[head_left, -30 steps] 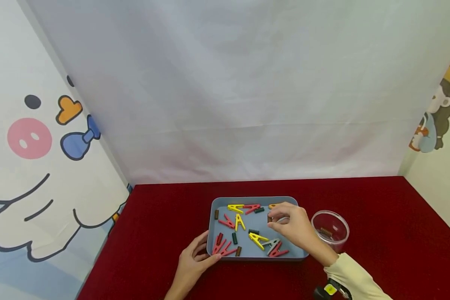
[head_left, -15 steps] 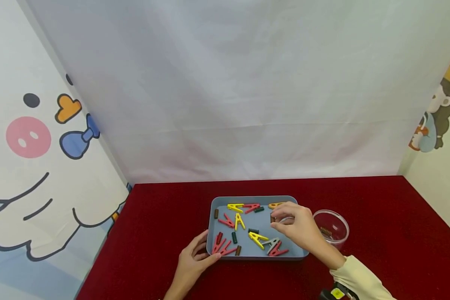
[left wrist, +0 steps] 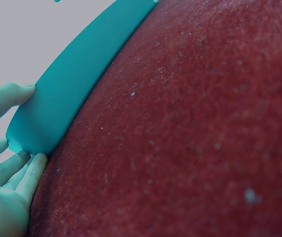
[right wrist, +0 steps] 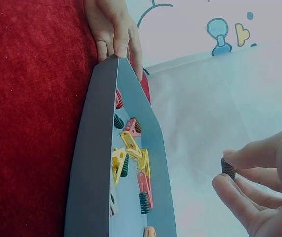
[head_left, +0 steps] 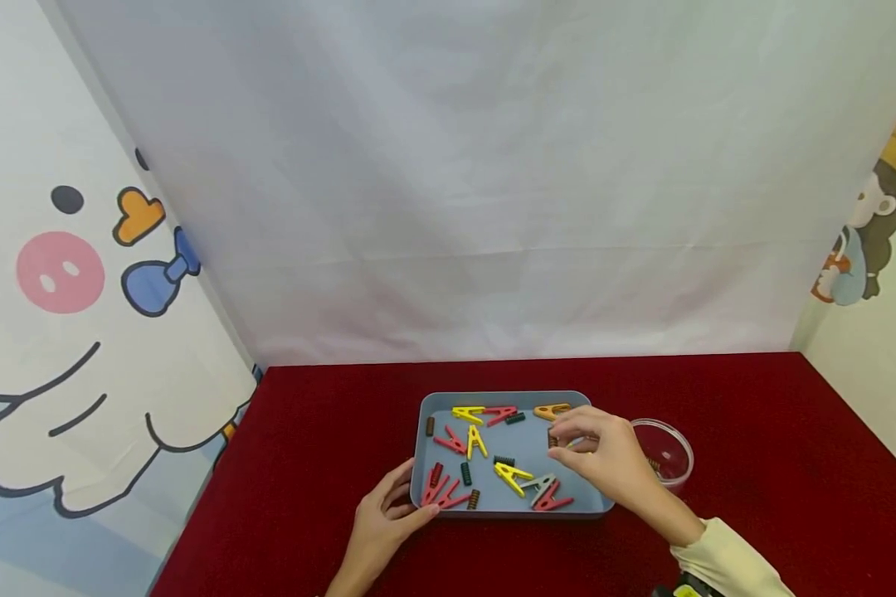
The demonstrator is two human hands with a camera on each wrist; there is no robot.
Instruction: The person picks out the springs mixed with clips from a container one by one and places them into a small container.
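A blue-grey tray (head_left: 582, 477) holds small plastic clips and coil springs. My left hand (head_left: 381, 522) grips its front left corner, thumb on the rim and fingers along the outer wall. In the right wrist view, a dark brown coil spring (right wrist: 228, 168) is pinched between the thumb and fingertips of my right hand (right wrist: 264, 187), raised above the tray. On the tray lie a yellow clip (head_left: 476, 442), a red clip (head_left: 451, 440), a grey clip (head_left: 542, 483), an orange clip (head_left: 551, 410) and a green spring (head_left: 466, 473), among several others.
Right of the tray stands a clear round tub (head_left: 689, 473), partly behind my right hand, with a brown spring visible inside. A dark red cloth (head_left: 328, 431) covers the table. White curtain (head_left: 508, 191) hangs behind, with printed panels at both sides.
My right hand has shifted right with the spring, towards the tub, uncovering the orange clip. My left hand stays on the tray corner.
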